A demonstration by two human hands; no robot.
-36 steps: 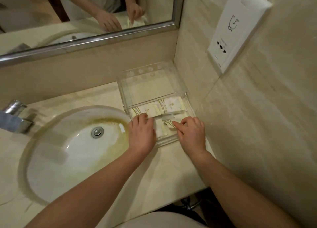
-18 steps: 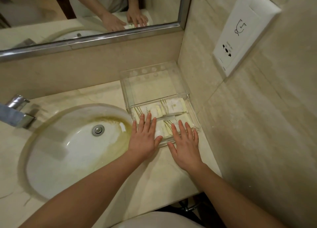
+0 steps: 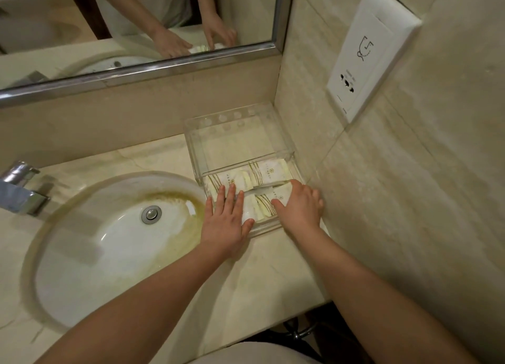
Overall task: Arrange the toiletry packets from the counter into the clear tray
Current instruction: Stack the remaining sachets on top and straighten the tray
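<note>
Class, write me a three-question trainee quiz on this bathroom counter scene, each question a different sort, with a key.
1. True or false: the clear tray stands in the corner, right of the sink.
2. Where are the packets? A) in the sink B) in the tray's near part C) on the mirror ledge
3. Fill in: the left hand lies ____ on the packets.

Key: 1 true; 2 B; 3 flat. The right hand also rests there.

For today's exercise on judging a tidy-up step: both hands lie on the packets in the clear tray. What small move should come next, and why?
Probably lift both hands away. The left hand and right hand lie flat on the front packets, which already sit inside the tray, and no loose packet shows on the counter.
</note>
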